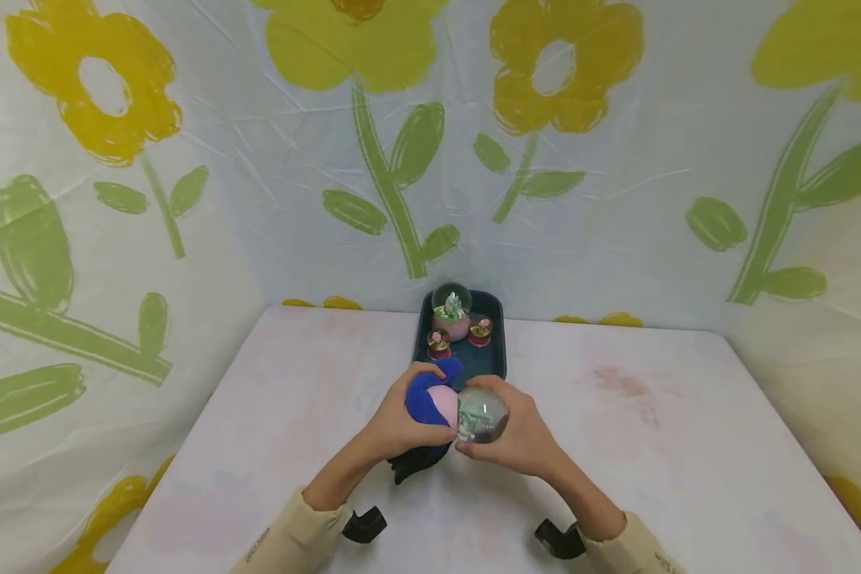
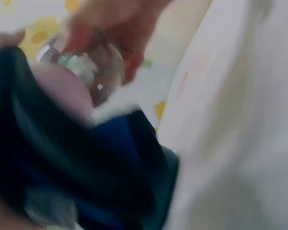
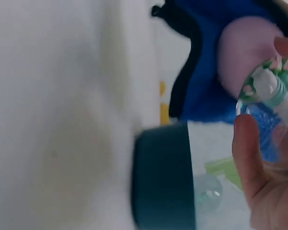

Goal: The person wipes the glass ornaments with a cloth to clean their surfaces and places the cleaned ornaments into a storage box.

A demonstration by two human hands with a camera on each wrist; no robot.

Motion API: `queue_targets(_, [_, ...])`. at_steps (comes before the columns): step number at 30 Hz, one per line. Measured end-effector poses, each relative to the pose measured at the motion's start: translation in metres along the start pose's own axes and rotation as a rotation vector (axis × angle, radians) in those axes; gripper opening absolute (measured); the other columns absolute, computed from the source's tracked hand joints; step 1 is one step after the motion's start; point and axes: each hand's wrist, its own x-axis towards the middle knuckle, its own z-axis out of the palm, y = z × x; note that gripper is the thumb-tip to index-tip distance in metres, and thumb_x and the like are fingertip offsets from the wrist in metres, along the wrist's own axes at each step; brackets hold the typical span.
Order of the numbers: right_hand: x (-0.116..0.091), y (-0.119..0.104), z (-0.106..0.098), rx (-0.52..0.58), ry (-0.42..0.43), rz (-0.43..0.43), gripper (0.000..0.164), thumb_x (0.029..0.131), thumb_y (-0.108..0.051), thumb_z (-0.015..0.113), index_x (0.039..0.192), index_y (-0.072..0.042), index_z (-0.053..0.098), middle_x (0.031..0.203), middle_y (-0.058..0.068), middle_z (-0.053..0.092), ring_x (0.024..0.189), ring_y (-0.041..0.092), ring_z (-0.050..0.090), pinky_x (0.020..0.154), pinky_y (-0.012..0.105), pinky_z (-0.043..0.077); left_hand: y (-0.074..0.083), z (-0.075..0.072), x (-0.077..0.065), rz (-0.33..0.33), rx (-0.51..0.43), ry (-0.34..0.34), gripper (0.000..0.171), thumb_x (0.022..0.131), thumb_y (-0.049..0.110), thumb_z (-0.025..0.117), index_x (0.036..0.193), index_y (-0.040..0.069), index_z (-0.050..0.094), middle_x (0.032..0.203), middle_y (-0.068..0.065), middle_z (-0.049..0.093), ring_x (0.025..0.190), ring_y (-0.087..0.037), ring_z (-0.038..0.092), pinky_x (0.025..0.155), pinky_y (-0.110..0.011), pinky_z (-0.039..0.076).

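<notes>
Both hands hold a snow globe (image 1: 482,416) sideways above the table, its clear dome to the right and its pink base (image 1: 443,403) to the left. My left hand (image 1: 391,422) grips a blue cloth (image 1: 421,400) wrapped about the base. Dark-edged folds of the cloth (image 2: 129,158) hang below that hand. Around the dome curl the fingers and thumb of my right hand (image 1: 534,438). The right wrist view shows the pink base (image 3: 247,52) against the cloth and pale green figures inside the dome.
Behind the hands a dark teal tray (image 1: 497,351) stands on the pale table (image 1: 617,446). It bears a larger snow globe (image 1: 452,315) and two small ones, a left one (image 1: 439,343) and a right one (image 1: 480,331). A flower-printed sheet (image 1: 258,143) surrounds the table.
</notes>
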Motion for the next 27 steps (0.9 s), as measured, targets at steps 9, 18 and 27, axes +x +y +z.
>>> queue_targets(9, [-0.004,-0.024,-0.003,0.272,-0.031,0.442,0.075,0.073,-0.023,0.086,0.135,-0.023,0.043,0.109,0.017,0.054,0.066,0.027,0.061,0.048,0.037,0.052,-0.006,0.000,-0.002,0.133,0.044,-0.014,0.079,0.070,0.009,0.086,0.132,0.021,0.039,0.141,-0.010,0.037,0.119,-0.034,0.047,0.084,-0.040,0.052])
queue_targets(18, [-0.009,-0.017,-0.005,-0.127,0.004,-0.061,0.090,0.065,-0.023,0.092,0.139,-0.020,0.041,0.130,-0.002,0.052,0.111,0.017,0.055,0.087,0.042,0.051,-0.008,-0.009,-0.004,0.086,-0.171,-0.077,0.070,0.086,0.051,0.068,0.140,0.019,0.036,0.137,-0.018,0.037,0.115,-0.037,0.047,0.083,-0.044,0.051])
queue_targets(27, [-0.004,-0.010,-0.009,-0.192,0.021,-0.236,0.088,0.058,-0.030,0.094,0.132,-0.013,0.051,0.122,0.003,0.058,0.102,0.018,0.060,0.081,0.038,0.054,-0.005,-0.002,-0.006,0.057,-0.107,-0.032,0.052,0.084,0.026,0.067,0.130,0.020,0.044,0.129,-0.014,0.046,0.108,-0.034,0.052,0.078,-0.044,0.053])
